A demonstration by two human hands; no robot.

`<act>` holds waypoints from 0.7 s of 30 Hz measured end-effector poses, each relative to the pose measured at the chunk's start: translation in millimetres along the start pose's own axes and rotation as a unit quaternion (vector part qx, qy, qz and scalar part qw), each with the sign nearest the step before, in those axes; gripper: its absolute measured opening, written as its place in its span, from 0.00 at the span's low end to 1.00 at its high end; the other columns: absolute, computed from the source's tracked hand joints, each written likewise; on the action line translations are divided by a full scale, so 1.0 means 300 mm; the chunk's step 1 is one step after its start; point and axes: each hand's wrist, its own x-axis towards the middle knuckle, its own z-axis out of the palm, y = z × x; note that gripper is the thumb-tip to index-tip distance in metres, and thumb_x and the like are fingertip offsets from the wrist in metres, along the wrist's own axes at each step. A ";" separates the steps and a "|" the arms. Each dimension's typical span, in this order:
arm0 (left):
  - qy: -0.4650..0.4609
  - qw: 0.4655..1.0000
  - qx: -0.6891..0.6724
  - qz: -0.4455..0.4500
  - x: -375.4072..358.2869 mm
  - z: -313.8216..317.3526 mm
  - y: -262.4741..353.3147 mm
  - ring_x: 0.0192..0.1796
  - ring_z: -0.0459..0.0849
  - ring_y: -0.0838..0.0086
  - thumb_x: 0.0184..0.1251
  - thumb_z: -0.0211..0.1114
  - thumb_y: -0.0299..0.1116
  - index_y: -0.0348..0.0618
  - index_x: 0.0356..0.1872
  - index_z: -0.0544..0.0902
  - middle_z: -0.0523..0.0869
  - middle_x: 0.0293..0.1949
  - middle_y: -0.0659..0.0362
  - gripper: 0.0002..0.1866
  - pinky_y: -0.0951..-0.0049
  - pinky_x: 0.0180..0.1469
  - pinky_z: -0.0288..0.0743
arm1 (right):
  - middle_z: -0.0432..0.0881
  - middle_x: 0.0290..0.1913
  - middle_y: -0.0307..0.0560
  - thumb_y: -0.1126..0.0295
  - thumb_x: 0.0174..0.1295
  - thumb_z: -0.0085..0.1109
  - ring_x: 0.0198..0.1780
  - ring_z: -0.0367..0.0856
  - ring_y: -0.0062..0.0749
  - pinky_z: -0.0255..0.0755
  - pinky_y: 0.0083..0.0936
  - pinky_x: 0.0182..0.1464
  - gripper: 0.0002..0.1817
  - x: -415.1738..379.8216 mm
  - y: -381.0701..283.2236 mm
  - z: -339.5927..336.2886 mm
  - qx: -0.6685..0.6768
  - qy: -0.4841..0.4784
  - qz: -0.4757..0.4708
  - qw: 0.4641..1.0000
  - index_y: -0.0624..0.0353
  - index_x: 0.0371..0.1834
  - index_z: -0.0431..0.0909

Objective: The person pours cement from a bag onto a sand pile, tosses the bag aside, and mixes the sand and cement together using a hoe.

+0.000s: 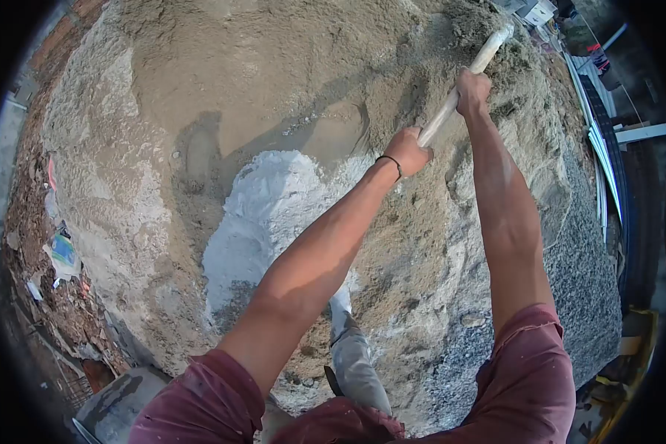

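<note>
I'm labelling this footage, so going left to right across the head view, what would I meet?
Plastic scrap → white powder heap → left hand → right hand → long white strips. The handle overlaps both hands, so it's left out.

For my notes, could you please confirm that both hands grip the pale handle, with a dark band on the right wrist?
Not quite: the head view shows the dark band on the wrist of the left hand, not the right hand; both grip the pale handle.
</note>
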 end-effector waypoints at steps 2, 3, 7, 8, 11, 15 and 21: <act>-0.004 0.996 -0.049 -0.075 -0.155 -0.022 -0.064 0.30 0.81 0.69 0.62 0.70 0.34 0.37 0.41 0.82 0.81 0.25 0.55 0.12 0.63 0.35 0.76 | 0.83 0.33 0.54 0.65 0.67 0.64 0.29 0.82 0.38 0.75 0.41 0.28 0.19 -0.174 0.072 0.040 -0.018 -0.021 0.016 0.999 0.73 0.49 0.77; -0.003 0.995 -0.046 -0.092 -0.230 -0.027 -0.093 0.30 0.81 0.69 0.62 0.70 0.34 0.37 0.41 0.82 0.81 0.25 0.55 0.12 0.63 0.35 0.76 | 0.83 0.33 0.53 0.65 0.67 0.64 0.30 0.82 0.37 0.76 0.39 0.30 0.20 -0.233 0.095 0.068 -0.001 -0.040 0.026 0.999 0.74 0.50 0.77; 0.039 0.972 -0.162 -0.165 -0.509 -0.073 -0.199 0.27 0.78 0.74 0.65 0.68 0.33 0.38 0.40 0.82 0.81 0.25 0.59 0.09 0.67 0.31 0.75 | 0.81 0.32 0.49 0.67 0.68 0.65 0.31 0.79 0.31 0.74 0.33 0.34 0.20 -0.526 0.229 0.190 -0.040 -0.107 -0.029 0.993 0.75 0.53 0.76; 0.040 0.966 -0.178 -0.184 -0.591 -0.110 -0.220 0.26 0.78 0.75 0.65 0.68 0.33 0.38 0.40 0.81 0.80 0.25 0.60 0.09 0.68 0.30 0.74 | 0.86 0.39 0.57 0.68 0.66 0.67 0.39 0.84 0.38 0.78 0.37 0.44 0.19 -0.605 0.268 0.220 0.007 -0.153 0.023 0.988 0.74 0.50 0.77; 0.079 0.958 -0.113 -0.251 -0.811 -0.170 -0.316 0.28 0.81 0.68 0.63 0.68 0.31 0.37 0.42 0.81 0.82 0.27 0.54 0.10 0.65 0.33 0.76 | 0.83 0.34 0.54 0.70 0.65 0.66 0.32 0.81 0.35 0.75 0.36 0.33 0.17 -0.843 0.475 0.347 0.102 -0.247 0.158 0.951 0.73 0.50 0.76; 0.155 0.956 0.037 -0.247 -1.187 -0.174 -0.485 0.27 0.84 0.60 0.62 0.72 0.32 0.35 0.42 0.78 0.83 0.27 0.47 0.14 0.59 0.34 0.77 | 0.77 0.24 0.48 0.69 0.69 0.64 0.16 0.76 0.35 0.71 0.36 0.16 0.14 -1.315 0.584 0.393 0.073 -0.283 0.212 0.933 0.69 0.47 0.73; 0.194 0.935 -0.023 -0.296 -1.727 -0.167 -0.469 0.35 0.88 0.47 0.64 0.70 0.32 0.40 0.48 0.78 0.86 0.31 0.43 0.15 0.58 0.36 0.79 | 0.72 0.24 0.39 0.71 0.75 0.56 0.16 0.72 0.26 0.70 0.27 0.15 0.08 -1.839 0.388 0.174 0.134 -0.357 0.263 0.886 0.57 0.51 0.69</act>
